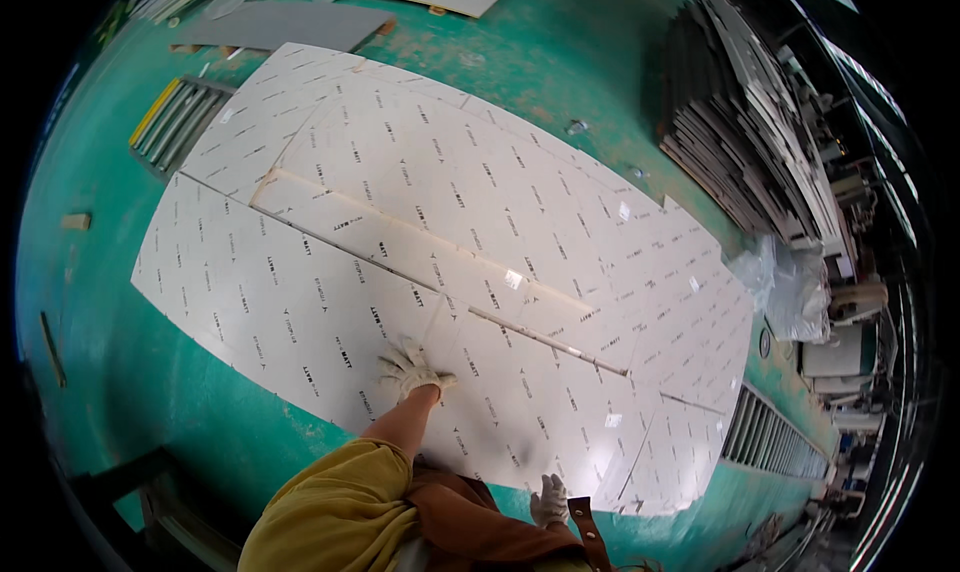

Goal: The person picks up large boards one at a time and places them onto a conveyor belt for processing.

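Observation:
Large pale panels, covered in a film with repeated print, lie side by side in front of me and fill the middle of the view. My left hand, in a white work glove, rests on the near panel beside a seam, its fingers spread. My right hand, also gloved, is at the near edge of the panels; its fingers extend and I see nothing in them. Whether it touches the edge is unclear. A long narrow strip lies across the panels, right of my left hand. Small shiny patches dot the film.
Roller conveyors show at the left and the right of the panels. A tall stack of dark boards stands at the far right, near clear plastic wrap. A grey sheet and a small block are on the green floor.

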Demonstrator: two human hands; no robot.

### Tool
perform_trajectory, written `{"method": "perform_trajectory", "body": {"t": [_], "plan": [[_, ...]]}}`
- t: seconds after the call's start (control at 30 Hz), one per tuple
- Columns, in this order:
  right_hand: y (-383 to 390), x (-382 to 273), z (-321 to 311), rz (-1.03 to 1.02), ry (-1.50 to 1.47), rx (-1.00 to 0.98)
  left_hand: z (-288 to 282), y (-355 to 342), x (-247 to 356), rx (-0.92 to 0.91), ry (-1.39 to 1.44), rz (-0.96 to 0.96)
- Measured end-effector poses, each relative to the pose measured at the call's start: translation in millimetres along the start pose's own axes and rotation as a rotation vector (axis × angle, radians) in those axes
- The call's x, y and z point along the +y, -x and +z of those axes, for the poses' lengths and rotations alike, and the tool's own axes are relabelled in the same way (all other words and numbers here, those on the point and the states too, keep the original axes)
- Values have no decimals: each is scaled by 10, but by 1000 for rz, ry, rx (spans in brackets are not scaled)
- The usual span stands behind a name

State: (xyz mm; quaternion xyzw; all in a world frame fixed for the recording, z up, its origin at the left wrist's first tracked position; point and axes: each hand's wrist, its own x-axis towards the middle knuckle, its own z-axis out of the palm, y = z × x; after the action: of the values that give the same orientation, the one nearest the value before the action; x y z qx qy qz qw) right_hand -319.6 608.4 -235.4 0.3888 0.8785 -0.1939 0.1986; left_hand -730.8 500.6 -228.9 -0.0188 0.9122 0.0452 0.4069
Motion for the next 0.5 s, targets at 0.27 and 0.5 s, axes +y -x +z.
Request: {"method": "perform_trajectory", "body": {"t": [0.27,0.5], "plan": [[2193,33,-181,901,-120,-199,-127,305,118,18,-155,-5],[3556,-117,6,903,-245,-412,234,294,-966,296,-468,644]]}}
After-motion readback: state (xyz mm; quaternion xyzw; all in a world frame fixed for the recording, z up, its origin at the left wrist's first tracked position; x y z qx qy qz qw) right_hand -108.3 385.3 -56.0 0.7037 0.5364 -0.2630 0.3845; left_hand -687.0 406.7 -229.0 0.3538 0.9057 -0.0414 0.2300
